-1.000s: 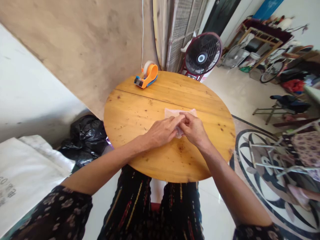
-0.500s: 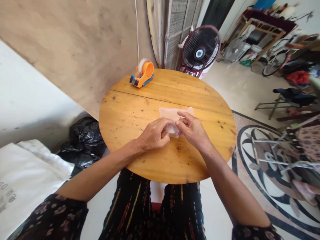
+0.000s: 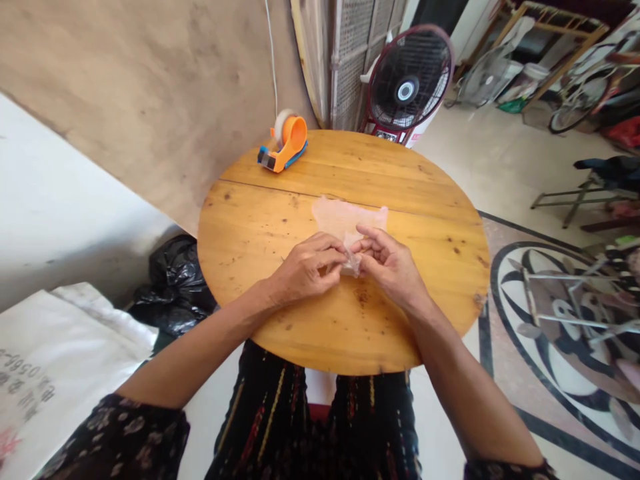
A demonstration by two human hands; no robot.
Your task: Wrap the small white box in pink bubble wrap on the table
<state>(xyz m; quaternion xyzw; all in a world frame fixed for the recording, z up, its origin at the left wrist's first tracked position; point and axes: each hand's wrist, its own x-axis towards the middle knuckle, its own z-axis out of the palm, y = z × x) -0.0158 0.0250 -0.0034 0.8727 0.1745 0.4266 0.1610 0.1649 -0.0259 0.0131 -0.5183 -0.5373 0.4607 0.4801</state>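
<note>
A thin, translucent pinkish plastic sheet (image 3: 345,212), perhaps bubble wrap, lies on the round wooden table (image 3: 250,227). Its near part is bunched up between my two hands. My left hand (image 3: 310,265) pinches the left side of that bunched part with thumb and fingers. From the right, my right hand (image 3: 393,268) holds the other side between thumb and fingers, its index finger reaching forward over the sheet. Whether anything is wrapped inside the folds I cannot tell.
An orange and blue tape dispenser (image 3: 289,148) with a roll of clear tape stands at the table's far left edge. Behind the table is a dark red fan (image 3: 407,90). Black plastic bags (image 3: 175,283) and a white sack (image 3: 75,360) lie to the left.
My left fingers have shifted from curling around the bunched plastic to pinching its edge. The far part of the sheet looks more spread out. The view has tilted slightly.
</note>
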